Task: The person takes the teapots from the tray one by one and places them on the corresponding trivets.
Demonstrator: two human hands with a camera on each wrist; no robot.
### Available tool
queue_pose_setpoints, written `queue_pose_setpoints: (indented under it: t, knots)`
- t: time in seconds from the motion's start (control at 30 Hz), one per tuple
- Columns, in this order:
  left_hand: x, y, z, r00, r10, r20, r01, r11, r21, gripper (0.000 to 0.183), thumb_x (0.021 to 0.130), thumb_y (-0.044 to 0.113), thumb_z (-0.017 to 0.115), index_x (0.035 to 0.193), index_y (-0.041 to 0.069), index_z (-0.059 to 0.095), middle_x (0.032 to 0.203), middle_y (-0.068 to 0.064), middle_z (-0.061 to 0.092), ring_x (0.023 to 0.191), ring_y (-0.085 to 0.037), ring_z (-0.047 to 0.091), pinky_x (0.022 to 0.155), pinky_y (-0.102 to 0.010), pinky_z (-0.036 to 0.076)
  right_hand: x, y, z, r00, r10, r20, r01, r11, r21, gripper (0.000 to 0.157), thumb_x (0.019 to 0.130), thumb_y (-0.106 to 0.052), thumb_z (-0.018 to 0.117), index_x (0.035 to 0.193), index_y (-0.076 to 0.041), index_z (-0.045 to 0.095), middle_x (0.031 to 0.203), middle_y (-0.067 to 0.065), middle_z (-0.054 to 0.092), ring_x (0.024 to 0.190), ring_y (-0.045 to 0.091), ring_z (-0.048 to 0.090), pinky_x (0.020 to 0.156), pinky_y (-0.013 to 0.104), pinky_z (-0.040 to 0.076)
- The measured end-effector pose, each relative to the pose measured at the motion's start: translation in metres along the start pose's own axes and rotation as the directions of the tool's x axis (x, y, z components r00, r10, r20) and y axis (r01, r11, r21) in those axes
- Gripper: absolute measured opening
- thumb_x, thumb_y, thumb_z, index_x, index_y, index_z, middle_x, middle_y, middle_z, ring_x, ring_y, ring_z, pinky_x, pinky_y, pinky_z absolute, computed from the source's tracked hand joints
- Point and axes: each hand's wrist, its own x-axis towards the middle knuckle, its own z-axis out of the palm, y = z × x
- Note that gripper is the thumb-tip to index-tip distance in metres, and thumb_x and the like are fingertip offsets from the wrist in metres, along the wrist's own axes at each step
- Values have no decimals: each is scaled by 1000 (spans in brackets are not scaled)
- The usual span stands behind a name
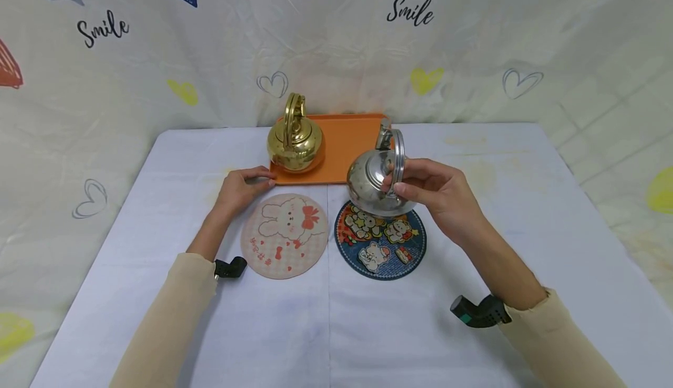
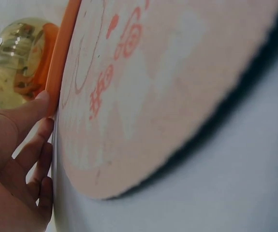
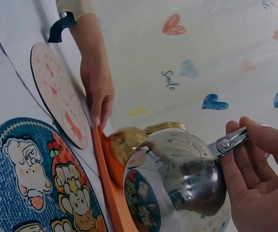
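My right hand (image 1: 439, 195) grips the handle of a shiny silver kettle (image 1: 365, 180), fingers and thumb curled round it. The kettle hangs between the tray's right front part and the round blue mat (image 1: 386, 262), overlapping both in the head view. With thumb and fingertips, my left hand (image 1: 242, 192) pinches the left front corner of the orange tray (image 1: 347, 142). In the left wrist view, the thumb lies against the tray's rim (image 2: 59, 63). On the tray's left side stands a gold kettle (image 1: 294, 145), its handle upright.
A round pink mat (image 1: 284, 236) with a rabbit drawing lies beside the blue one, in front of the tray. A white cloth covers the table (image 1: 294, 329). Behind it hangs a patterned curtain (image 1: 342, 43) with hearts and lettering.
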Motion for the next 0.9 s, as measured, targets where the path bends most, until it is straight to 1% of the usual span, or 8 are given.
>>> queue_pose_setpoints:
  t: [0.27,0.57,0.8,0.9]
  knots:
    - [0,0,-1,1000,0,2,0,1000,-5,30,98,26,75,124,13,77,152,-11,60,153,-32,44,132,-51,27,-4,3,1,1000,8,30,-8,1000,26,28,97,3,68,123,-6,73,105,-5,79,96,14,74,87,25,61]
    - [0,1,-1,1000,5,-1,-5,1000,2,30,98,26,74,124,13,77,152,-11,60,153,-33,44,132,-51,27,-7,4,1,1000,2,28,-3,1000,16,28,96,3,69,123,-5,72,105,-6,79,96,13,74,86,24,61]
    - [0,1,0,1000,3,-4,-3,1000,-5,30,98,25,74,124,12,77,151,-11,61,152,-32,44,132,-50,28,-10,6,2,999,15,31,-16,1000,18,28,96,3,69,122,-8,73,104,-6,79,96,13,75,85,24,61]
    - [-1,0,0,1000,4,-8,-4,1000,-4,30,98,26,75,124,12,77,151,-11,61,152,-32,45,131,-50,29,-11,7,3,999,24,33,-25,1000,17,28,97,2,69,123,-7,73,104,-5,79,96,13,75,86,24,61]
